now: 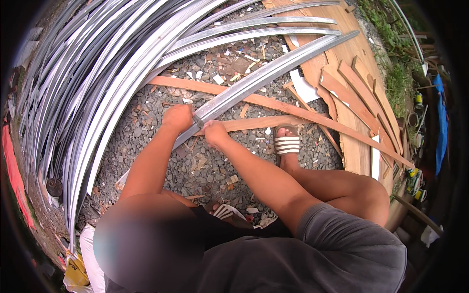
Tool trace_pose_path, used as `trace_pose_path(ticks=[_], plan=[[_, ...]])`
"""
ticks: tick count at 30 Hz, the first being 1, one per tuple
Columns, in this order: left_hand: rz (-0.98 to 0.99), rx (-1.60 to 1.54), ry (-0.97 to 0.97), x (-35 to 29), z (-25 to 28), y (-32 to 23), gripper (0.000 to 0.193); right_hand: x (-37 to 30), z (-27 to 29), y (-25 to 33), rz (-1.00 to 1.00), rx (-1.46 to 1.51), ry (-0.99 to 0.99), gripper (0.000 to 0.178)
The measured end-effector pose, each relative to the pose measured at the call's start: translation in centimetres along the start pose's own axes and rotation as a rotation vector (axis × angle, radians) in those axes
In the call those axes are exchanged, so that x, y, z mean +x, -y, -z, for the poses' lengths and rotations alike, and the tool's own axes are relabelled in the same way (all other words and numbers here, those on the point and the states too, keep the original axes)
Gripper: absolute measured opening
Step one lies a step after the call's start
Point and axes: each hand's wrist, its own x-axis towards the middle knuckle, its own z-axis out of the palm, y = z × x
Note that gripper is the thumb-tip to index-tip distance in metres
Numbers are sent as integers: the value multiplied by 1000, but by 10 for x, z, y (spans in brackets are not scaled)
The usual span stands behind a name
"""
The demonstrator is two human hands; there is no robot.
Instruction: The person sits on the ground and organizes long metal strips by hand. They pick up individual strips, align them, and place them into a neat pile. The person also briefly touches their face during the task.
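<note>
Left hand [178, 117], right hand [215, 134] closed, seemingly gripping metal channel [264, 78] (fingers partly hidden); far end past left edge of plywood [354, 156].

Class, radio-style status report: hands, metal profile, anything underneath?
Left hand, right hand: closed at slanted metal profile; exact grip unclear. Wooden strips cross beneath profile.

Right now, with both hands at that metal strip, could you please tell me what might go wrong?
The metal strip looks thin-edged, so it might cut the bare left hand or right hand if either slips. The open sandal leaves toes uncovered, so a falling strip could hurt them. The gravel looks loose and might shift underfoot.
</note>
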Motion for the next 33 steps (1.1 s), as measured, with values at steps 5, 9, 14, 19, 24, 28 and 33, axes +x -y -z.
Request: trace_pose_path(ticks=[5,9,14,19,24,28,33], plan=[[281,-357,-88,-7,1,-7,32,-22,14,12,405,-640,-117,21],[335,-330,-103,-6,1,-12,36,-41,21,22,418,-828,-75,18],[396,-514,24,7,-5,10,36,-45,31,38,404,-914,-26,23],[690,-1654,281,23,-29,27,29,-34,21,36,456,-1089,-29,24],[886,-1738,86,39,-40,15,24,-39,9,14,403,-1111,-46,25],[792,-1662,8,31,-30,5,20,-40,11,5,457,-1059,-62,22],[370,-1241,-42,1,-25,1,18,-34,17,11,591,-1077,-64,22]])
